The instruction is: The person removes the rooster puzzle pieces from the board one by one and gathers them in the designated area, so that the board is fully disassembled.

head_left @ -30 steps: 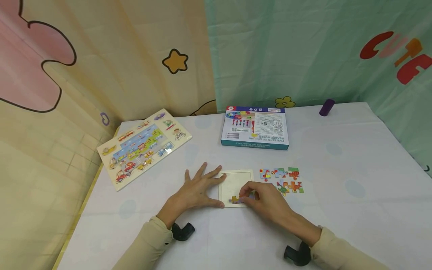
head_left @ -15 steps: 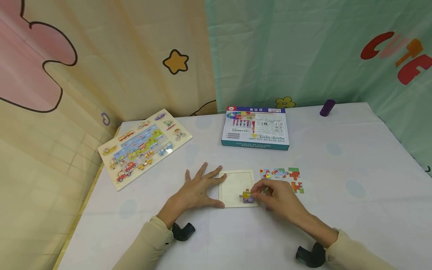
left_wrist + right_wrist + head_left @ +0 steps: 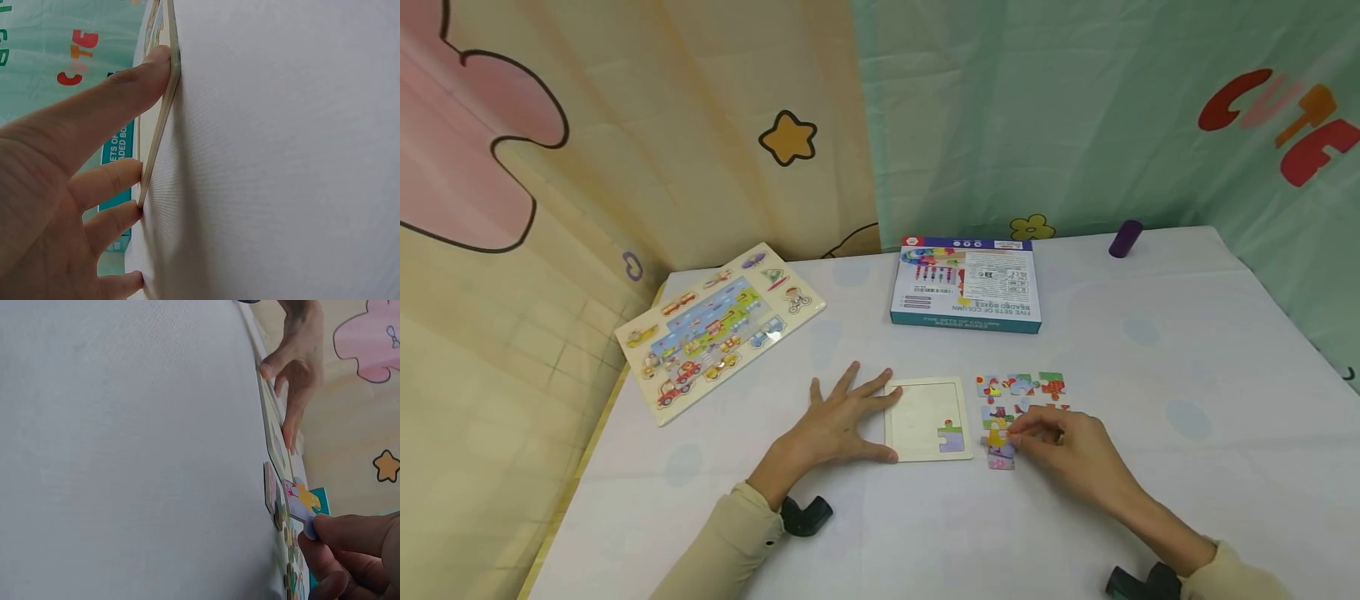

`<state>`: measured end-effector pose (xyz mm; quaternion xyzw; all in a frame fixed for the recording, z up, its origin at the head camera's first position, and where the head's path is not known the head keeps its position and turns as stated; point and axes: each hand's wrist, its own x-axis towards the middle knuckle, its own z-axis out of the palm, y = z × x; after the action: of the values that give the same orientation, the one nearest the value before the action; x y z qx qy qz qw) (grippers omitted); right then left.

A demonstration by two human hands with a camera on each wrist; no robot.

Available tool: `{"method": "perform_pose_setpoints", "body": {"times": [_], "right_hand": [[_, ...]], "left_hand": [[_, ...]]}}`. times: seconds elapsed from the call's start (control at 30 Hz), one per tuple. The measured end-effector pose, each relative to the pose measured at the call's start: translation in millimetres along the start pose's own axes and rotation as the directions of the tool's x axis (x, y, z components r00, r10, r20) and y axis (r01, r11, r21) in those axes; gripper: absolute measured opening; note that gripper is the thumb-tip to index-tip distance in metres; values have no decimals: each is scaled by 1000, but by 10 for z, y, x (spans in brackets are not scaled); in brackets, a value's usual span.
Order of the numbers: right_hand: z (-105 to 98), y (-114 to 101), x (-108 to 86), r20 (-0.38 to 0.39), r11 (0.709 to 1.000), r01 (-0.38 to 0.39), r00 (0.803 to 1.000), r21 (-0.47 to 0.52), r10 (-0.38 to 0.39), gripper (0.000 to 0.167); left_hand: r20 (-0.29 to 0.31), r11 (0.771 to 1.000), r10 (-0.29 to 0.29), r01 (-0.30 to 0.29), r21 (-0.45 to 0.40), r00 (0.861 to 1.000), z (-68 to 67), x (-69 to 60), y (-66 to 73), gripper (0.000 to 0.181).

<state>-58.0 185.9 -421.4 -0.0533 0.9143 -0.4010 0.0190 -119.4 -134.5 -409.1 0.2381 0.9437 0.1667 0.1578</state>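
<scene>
My left hand (image 3: 838,421) is spread with straight fingers, thumb and fingertips touching the left edge of a square wooden puzzle tray (image 3: 916,417). One purple and green puzzle piece (image 3: 951,439) lies in the tray's lower right corner. Right of the tray, my right hand (image 3: 1078,454) pinches a yellow and purple puzzle piece (image 3: 302,499) between thumb and forefinger. That piece is held over loose puzzle pieces (image 3: 1020,385) laid out in rows. A pink piece (image 3: 1002,463) shows just below it, and the hand hides part of the rows.
A wooden vehicle puzzle board (image 3: 715,333) lies at the back left. Behind the tray is a flat bead-set box (image 3: 966,287). A purple cylinder (image 3: 1125,239) stands near the far edge of the white-covered table (image 3: 1210,350), against the printed curtains (image 3: 1037,108).
My right hand has carried the pinched puzzle piece rightward from over the tray to the loose pieces, uncovering the piece in the corner. My left hand has stayed at the tray's left edge.
</scene>
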Motion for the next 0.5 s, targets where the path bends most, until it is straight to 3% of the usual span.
{"method": "perform_pose_setpoints", "body": {"times": [0.5], "right_hand": [[-212, 151, -126, 15, 994, -108, 994, -26, 109, 7]], "left_hand": [[-27, 1000, 19, -19, 6, 999, 11, -1, -8, 90]]}}
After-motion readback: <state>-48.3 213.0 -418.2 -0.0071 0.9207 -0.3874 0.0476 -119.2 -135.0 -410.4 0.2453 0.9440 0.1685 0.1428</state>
